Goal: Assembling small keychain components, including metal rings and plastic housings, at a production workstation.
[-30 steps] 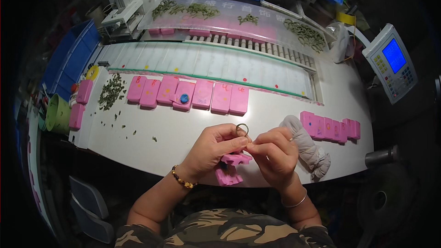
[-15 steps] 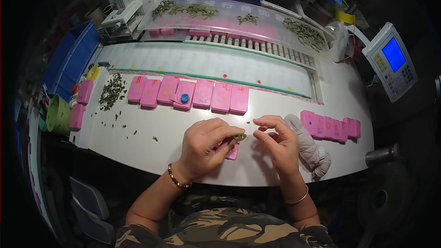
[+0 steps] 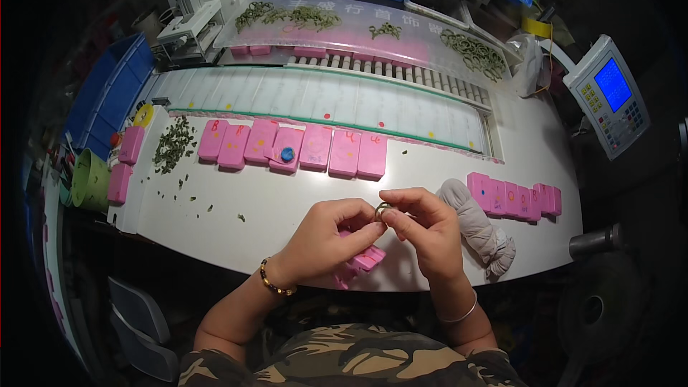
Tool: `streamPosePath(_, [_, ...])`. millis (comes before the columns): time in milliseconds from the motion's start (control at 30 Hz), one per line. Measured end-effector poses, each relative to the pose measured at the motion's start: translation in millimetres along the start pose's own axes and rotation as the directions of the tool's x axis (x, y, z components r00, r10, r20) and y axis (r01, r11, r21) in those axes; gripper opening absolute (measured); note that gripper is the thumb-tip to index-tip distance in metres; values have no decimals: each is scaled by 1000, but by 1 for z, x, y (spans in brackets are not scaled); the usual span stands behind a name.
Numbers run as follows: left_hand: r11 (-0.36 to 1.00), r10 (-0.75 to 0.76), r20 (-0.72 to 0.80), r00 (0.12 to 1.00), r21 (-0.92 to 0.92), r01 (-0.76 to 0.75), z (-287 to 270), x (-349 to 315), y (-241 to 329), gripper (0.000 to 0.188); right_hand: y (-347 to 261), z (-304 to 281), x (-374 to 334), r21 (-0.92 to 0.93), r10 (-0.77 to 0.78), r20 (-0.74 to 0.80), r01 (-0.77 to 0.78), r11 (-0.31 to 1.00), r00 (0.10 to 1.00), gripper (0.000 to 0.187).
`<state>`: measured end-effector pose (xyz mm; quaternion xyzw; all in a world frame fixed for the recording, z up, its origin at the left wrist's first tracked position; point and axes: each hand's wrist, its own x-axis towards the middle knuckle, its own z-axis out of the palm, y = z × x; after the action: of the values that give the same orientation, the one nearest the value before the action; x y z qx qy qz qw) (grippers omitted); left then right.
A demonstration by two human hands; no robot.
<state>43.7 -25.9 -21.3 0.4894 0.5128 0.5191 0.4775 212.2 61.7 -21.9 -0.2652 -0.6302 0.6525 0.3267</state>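
Note:
Both hands meet over the near middle of the table, around a small dull-green ring (image 3: pixel 383 208). My left hand (image 3: pixel 326 236) pinches the ring between thumb and forefinger, palm turned inward. From the right, my right hand (image 3: pixel 427 229) has its thumb and fingertips closed on the ring's other side. Below my left hand shows a pink rubber mould (image 3: pixel 367 259), its pieces apart at the lower edge. The left fingers partly cover it, and I cannot tell whether they grip it or it rests on the table.
Pink mould blocks (image 3: pixel 313 147) stand in a row behind my hands, more (image 3: pixel 516 197) at right beside a rolled grey cloth (image 3: pixel 476 229). Green bits (image 3: pixel 174 145) are heaped at left. A conveyor belt (image 3: pixel 287 97) runs behind; a keypad display (image 3: pixel 611 93) stands at right.
My right hand has come left and closed on the ring. The pink mould shows lower, its pieces apart. Coloured dots on the conveyor have shifted left. A green bit now lies farther back.

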Motion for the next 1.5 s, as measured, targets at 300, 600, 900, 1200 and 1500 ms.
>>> streamPosePath(300, [862,-259,185,948,-398,313,-1,3,-11,22,13,-4,6,492,302,20,-272,827,953,25])
streamPosePath(600, [596,-350,253,902,-683,422,4,1,-17,19,8,6,2,403,223,-67,-178,898,972,25])
streamPosePath(900, [811,-274,-30,961,-545,214,9,6,-17,12,16,2,1,396,196,-95,-144,907,976,24])
streamPosePath(1200, [973,-101,-168,981,-222,62,12,8,-17,10,19,0,1,216,157,-63,-140,966,986,13])
streamPosePath(1500, [998,61,-223,973,4,-61,10,14,-12,8,16,-2,6,190,135,-68,-120,974,989,16])
